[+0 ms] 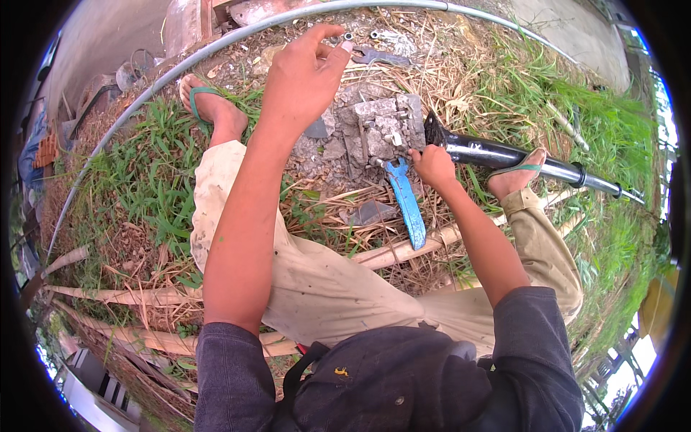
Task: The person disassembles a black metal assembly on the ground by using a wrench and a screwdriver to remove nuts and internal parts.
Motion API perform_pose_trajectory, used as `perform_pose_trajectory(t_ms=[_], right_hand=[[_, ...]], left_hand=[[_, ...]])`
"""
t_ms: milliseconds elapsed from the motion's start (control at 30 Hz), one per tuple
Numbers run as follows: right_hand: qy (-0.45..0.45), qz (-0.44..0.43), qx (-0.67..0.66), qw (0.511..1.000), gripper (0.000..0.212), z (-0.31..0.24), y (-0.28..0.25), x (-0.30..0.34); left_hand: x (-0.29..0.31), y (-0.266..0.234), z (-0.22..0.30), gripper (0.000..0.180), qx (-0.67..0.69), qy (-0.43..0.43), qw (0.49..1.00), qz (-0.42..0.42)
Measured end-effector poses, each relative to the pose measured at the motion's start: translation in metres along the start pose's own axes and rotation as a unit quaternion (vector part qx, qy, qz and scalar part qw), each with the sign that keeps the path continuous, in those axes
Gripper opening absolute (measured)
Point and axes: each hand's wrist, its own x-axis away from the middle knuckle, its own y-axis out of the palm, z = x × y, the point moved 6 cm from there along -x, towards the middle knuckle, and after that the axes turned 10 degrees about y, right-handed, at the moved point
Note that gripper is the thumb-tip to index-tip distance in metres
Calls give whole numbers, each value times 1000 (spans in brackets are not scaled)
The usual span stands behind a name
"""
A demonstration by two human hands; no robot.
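My left hand (306, 72) is over the far side of the dirt, forefinger and thumb apart. Just past their tips is a small metal ring-like nut (348, 36); a second nut (373, 34) lies to its right. Close by rests a grey flat open-ended spanner (381, 56). My right hand (434, 167) is closed beside the broken concrete block (374, 129); whatever its fingers hold is hidden. A blue flat open-ended spanner (407, 201) lies just left of it, jaw toward the block. Beyond that hand, a black shiny tube (504, 153) has a dark frayed-looking end near the block.
A long grey pipe (288, 16) curves across the far side. Bamboo poles (403, 252) cross the ground near my legs. My sandalled feet stand either side, the right foot (515, 176) against the black tube. A flat grey shard (371, 213) lies in dry straw; grass surrounds it.
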Motion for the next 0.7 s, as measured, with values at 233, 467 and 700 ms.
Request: perform_pose_trajectory(t_ms=[233,467,700], right_hand=[[-102,97,17,990,42,-7,-5,18],[-145,130,19,981,45,-11,4,22],[-31,74,-9,997,31,0,0,15]], left_hand=[[-1,-3,-4,38,-10,11,1000,4],[-2,1,-2,37,-10,10,1000,-2],[-3,4,-6,37,4,2,1000,-4]])
